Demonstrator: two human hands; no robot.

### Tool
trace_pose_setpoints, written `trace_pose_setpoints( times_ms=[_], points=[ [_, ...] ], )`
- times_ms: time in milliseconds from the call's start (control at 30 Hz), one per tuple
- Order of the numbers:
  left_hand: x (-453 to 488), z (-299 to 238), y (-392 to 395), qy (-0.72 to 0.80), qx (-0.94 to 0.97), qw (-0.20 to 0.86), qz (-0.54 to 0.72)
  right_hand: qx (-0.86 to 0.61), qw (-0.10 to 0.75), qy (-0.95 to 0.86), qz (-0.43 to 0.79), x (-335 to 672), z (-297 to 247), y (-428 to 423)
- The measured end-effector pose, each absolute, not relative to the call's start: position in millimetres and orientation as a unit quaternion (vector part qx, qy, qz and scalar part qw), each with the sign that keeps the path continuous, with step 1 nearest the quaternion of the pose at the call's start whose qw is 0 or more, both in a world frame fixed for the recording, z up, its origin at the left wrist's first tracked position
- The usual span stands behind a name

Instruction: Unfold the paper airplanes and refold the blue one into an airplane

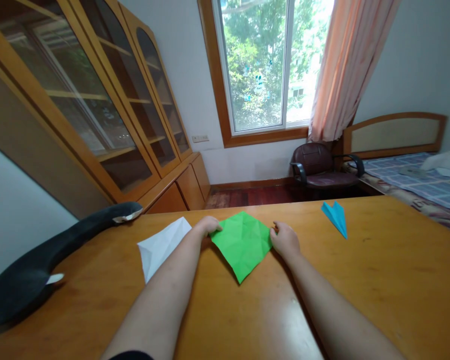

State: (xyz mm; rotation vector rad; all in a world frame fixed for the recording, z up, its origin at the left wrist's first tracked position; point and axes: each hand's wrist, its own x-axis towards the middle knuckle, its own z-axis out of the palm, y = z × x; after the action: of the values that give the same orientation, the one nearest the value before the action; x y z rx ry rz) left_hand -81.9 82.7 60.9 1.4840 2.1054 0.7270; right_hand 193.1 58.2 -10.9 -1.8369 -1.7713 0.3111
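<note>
Green paper (242,242) is held up between the two hands, over a wooden table (225,320) whose glossy top is spread below the grip and on both sides of it. By the left wrist and forearm, a creased white paper (163,245) is laid on the table, its lower part partly covered by the arm. Farther left of the grip, a dark curved object (33,262) with pale patches is placed along the table's edge. To the right of the right hand, well apart from it, a folded blue paper (336,217) is seen with its narrow point turned toward the wearer. Beyond the hands, the room is lit through a window (255,65), flanked by a pink curtain (350,65). A glass-fronted cabinet (189,187) is set beyond the grip on the left; a dark red armchair (315,160) and a bed (427,172) with a checked cover are placed beyond it on the right.

Both forearms are stretched forward, angled inward toward the paper. The left hand (209,226) is brought to the paper's left corner, and the right hand (286,239) is set at the opposite corner, its fingers curled inward.

At the left, the corner is pinched, with the thumb laid on top and the other fingers hidden. At the right, the corner is met by the fingertips; whether it is pinched there cannot be told.
</note>
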Motion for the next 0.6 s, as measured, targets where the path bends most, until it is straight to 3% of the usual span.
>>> trace_pose_setpoints(
  times_ms=[67,200,233,333,433,500,600],
  points=[
    [-100.9,75.8,79.4,0.759,0.537,0.281,0.239,-0.685,0.291,-0.658,0.117,194.2,-13.0,59.4],
    [-151.9,114.8,71.5,0.766,0.528,0.227,0.287,-0.686,0.296,-0.654,0.116,194.6,-15.4,60.3],
    [-165.7,124.4,67.6,0.769,0.525,0.199,0.304,-0.686,0.295,-0.654,0.117,194.6,-15.9,60.6],
    [-203.9,146.3,47.8,0.771,0.531,-0.027,0.351,-0.688,0.294,-0.653,0.116,194.4,-17.5,61.5],
    [-230.4,148.2,15.8,0.675,0.575,-0.23,0.402,-0.691,0.298,-0.649,0.113,194.1,-18.5,61.6],
    [-241.4,133.8,-8.2,0.621,0.646,-0.264,0.356,-0.691,0.295,-0.65,0.112,193.9,-18.2,60.8],
    [-253.6,91.2,-39.9,0.622,0.711,-0.219,0.244,-0.691,0.283,-0.657,0.106,193.7,-16.2,59.2]
  ],
)
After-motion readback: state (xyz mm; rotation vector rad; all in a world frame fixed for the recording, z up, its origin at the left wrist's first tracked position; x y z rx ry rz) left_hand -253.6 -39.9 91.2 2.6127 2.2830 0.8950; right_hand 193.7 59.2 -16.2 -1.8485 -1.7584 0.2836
